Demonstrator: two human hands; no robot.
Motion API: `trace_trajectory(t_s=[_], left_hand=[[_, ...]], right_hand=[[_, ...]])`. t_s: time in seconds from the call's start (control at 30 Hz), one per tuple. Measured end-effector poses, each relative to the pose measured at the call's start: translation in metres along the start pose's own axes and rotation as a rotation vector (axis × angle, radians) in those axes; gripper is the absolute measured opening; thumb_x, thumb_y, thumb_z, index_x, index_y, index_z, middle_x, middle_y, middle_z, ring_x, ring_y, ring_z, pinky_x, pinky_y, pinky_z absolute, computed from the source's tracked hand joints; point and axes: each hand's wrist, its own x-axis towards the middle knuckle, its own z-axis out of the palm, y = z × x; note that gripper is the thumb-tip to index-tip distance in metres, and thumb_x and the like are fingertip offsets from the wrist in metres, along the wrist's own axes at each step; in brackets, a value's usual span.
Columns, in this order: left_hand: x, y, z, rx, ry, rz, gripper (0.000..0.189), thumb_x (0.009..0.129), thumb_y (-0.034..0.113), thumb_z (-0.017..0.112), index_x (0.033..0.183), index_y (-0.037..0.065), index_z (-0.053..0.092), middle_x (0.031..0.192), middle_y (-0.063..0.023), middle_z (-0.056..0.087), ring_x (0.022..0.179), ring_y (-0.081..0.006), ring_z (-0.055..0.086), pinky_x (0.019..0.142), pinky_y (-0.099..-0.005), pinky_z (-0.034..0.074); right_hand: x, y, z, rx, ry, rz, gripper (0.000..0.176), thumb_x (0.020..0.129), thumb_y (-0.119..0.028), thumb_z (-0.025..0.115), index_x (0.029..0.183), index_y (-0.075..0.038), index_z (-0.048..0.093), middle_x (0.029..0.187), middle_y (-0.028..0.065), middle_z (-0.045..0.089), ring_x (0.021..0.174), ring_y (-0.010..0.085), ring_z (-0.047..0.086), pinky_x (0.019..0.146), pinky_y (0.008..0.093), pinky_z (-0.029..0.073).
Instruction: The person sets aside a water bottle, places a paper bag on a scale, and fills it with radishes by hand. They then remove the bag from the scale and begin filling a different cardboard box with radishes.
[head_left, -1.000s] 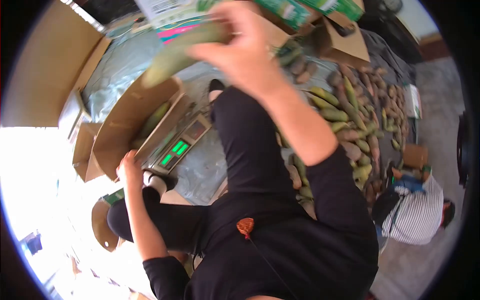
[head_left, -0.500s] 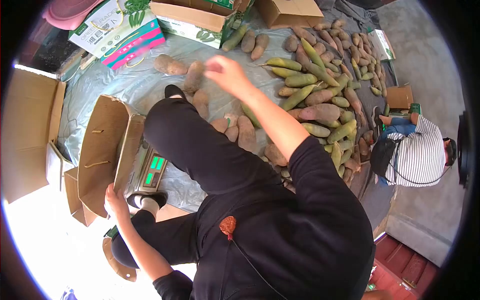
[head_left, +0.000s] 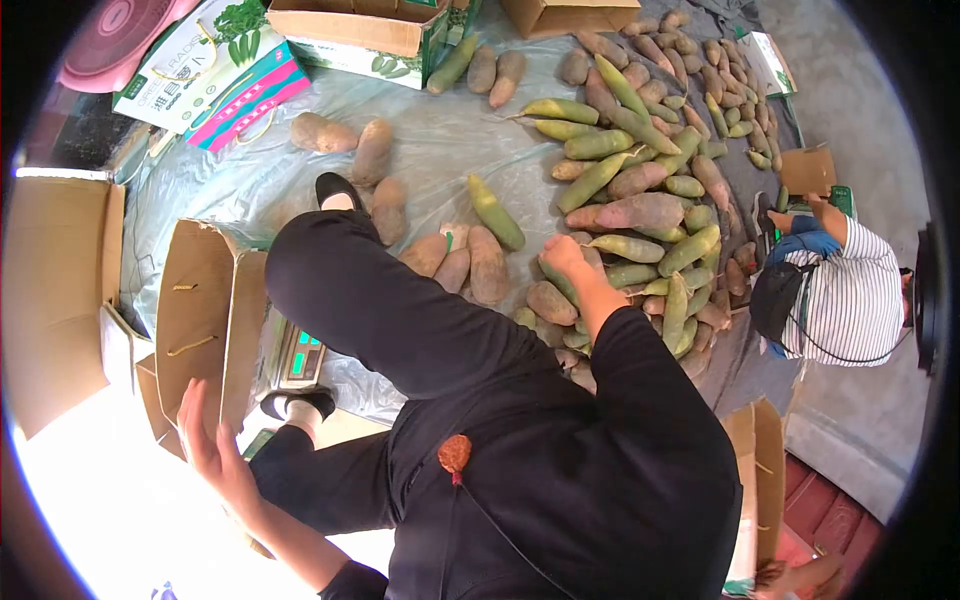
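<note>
My right hand (head_left: 568,256) is at the near left edge of the root pile, its fingers closed around the upper end of a green radish (head_left: 559,282); part of the grip is hidden. My left hand (head_left: 212,445) is raised with fingers spread, just in front of an open cardboard box (head_left: 190,320) with rope handles. That box stands beside or partly on a scale (head_left: 301,352) with lit green displays; its base is hidden. Another green radish (head_left: 495,212) lies apart on the plastic sheet, above several brown, soil-coated roots (head_left: 489,265).
Printed cartons (head_left: 360,58) and a pink lid (head_left: 115,45) lie along the far side. A person in a striped shirt (head_left: 850,300) crouches at the right. Another box (head_left: 768,480) and another person's hand (head_left: 805,580) show at the lower right. Loose roots (head_left: 373,150) lie near my foot.
My right hand has moved from the loose brown roots rightward and down to the pile. My left hand has let go of the box edge and spread open. A box and another person's hand have appeared lower right.
</note>
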Motion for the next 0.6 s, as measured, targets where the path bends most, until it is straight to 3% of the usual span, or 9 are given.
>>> trace_trajectory(t_s=[0.03, 0.07, 0.13, 0.17, 0.23, 0.27, 0.33, 0.6], left_hand=[[0.000, 0.028, 0.002, -0.154, 0.043, 0.123, 0.041, 0.082, 0.012, 0.059, 0.121, 0.004, 0.054, 0.120, -0.0178, 0.053, 0.117, -0.0336, 0.046, 0.100, -0.0449, 0.036], [-0.001, 0.048, 0.005, -0.151, 0.042, 0.124, 0.041, 0.082, 0.012, 0.059, 0.121, 0.004, 0.054, 0.120, -0.0178, 0.053, 0.117, -0.0336, 0.046, 0.100, -0.0449, 0.036], [-0.002, 0.082, 0.013, -0.636, 0.012, 0.535, 0.037, 0.087, 0.022, 0.057, 0.121, 0.007, 0.055, 0.123, -0.0175, 0.050, 0.117, -0.0382, 0.045, 0.100, -0.0491, 0.037], [-0.002, 0.104, 0.022, -0.636, 0.009, 0.535, 0.037, 0.087, 0.022, 0.057, 0.121, 0.007, 0.055, 0.123, -0.0175, 0.050, 0.117, -0.0382, 0.045, 0.100, -0.0491, 0.037], [0.003, 0.137, 0.036, -1.035, 0.054, 0.714, 0.044, 0.087, 0.036, 0.058, 0.119, 0.007, 0.057, 0.118, -0.0187, 0.052, 0.113, -0.0404, 0.047, 0.093, -0.0520, 0.042], [0.007, 0.139, 0.032, -1.034, 0.053, 0.714, 0.044, 0.087, 0.036, 0.058, 0.119, 0.007, 0.057, 0.118, -0.0187, 0.052, 0.113, -0.0404, 0.047, 0.093, -0.0520, 0.042], [0.015, 0.139, 0.026, -1.122, -0.396, 0.784, 0.058, 0.083, 0.043, 0.061, 0.135, 0.039, 0.037, 0.138, 0.0015, 0.033, 0.132, -0.0339, 0.023, 0.099, -0.0667, 0.026], [0.014, 0.171, 0.042, -1.187, -0.431, 0.622, 0.042, 0.083, 0.036, 0.063, 0.124, 0.035, 0.052, 0.123, 0.0008, 0.046, 0.128, -0.0322, 0.029, 0.096, -0.0660, 0.031]], right_hand=[[0.005, -0.001, 0.005, 0.004, -0.002, -0.001, 0.031, 0.077, -0.031, 0.057, 0.087, -0.003, 0.067, 0.096, 0.0175, 0.063, 0.095, 0.0341, 0.058, 0.085, 0.0410, 0.046], [0.012, -0.005, 0.009, 0.048, 0.012, 0.065, 0.030, 0.073, -0.028, 0.064, 0.091, -0.004, 0.067, 0.099, 0.0160, 0.064, 0.097, 0.0320, 0.059, 0.085, 0.0389, 0.046], [0.017, -0.016, 0.013, 0.094, 0.025, 0.133, 0.033, 0.070, -0.026, 0.071, 0.094, -0.005, 0.066, 0.102, 0.0146, 0.064, 0.099, 0.0299, 0.060, 0.086, 0.0368, 0.047], [0.017, -0.023, 0.013, 0.134, 0.037, 0.155, 0.038, 0.069, -0.026, 0.072, 0.100, -0.005, 0.064, 0.107, 0.0155, 0.062, 0.101, 0.0305, 0.058, 0.087, 0.0367, 0.046], [0.020, -0.034, 0.017, 0.176, 0.049, 0.176, 0.043, 0.069, -0.025, 0.073, 0.105, -0.005, 0.062, 0.111, 0.0165, 0.060, 0.103, 0.0311, 0.057, 0.089, 0.0366, 0.045], [0.022, -0.037, 0.020, 0.274, 0.049, 0.242, 0.048, 0.069, -0.024, 0.074, 0.110, -0.005, 0.059, 0.114, 0.0169, 0.059, 0.106, 0.0315, 0.056, 0.090, 0.0366, 0.045], [0.027, -0.042, 0.025, 0.374, 0.047, 0.306, 0.053, 0.069, -0.022, 0.075, 0.115, -0.005, 0.056, 0.117, 0.0172, 0.058, 0.108, 0.0320, 0.054, 0.091, 0.0366, 0.044], [0.039, -0.048, 0.039, 0.498, -0.001, 0.305, 0.070, 0.066, -0.020, 0.076, 0.126, -0.005, 0.043, 0.122, 0.0194, 0.054, 0.113, 0.0314, 0.052, 0.093, 0.0383, 0.044]])
